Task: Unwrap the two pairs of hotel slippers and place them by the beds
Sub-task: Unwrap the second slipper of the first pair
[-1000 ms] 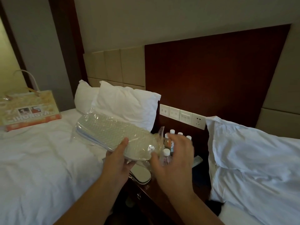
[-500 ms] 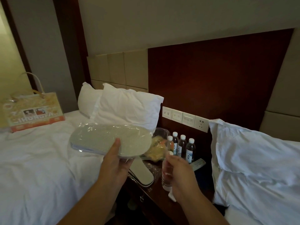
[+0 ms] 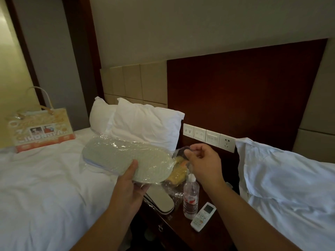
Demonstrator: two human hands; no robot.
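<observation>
My left hand point(image 3: 129, 185) grips a pair of pale slippers sealed in clear plastic wrap point(image 3: 125, 159), sole side up, held over the edge of the left bed point(image 3: 45, 187). My right hand point(image 3: 203, 164) is at the wrap's right end, thumb and fingers pinched on a bit of the clear film there. A second pair of slippers point(image 3: 160, 201) lies on the dark wooden nightstand point(image 3: 181, 230) below, partly hidden by my left hand. The right bed point(image 3: 290, 187) carries rumpled white bedding.
On the nightstand stand a water bottle point(image 3: 190, 198), a white remote point(image 3: 203, 216) and a crinkled snack bag point(image 3: 178, 175). A gift bag point(image 3: 42, 129) sits on the left bed, pillows point(image 3: 145, 124) at its head. Wall switches point(image 3: 208, 137) line the headboard.
My right hand rose from beside the water bottle to the wrap's right end and pinched the film. The wrapped pair shifted slightly right and tilted in my left hand.
</observation>
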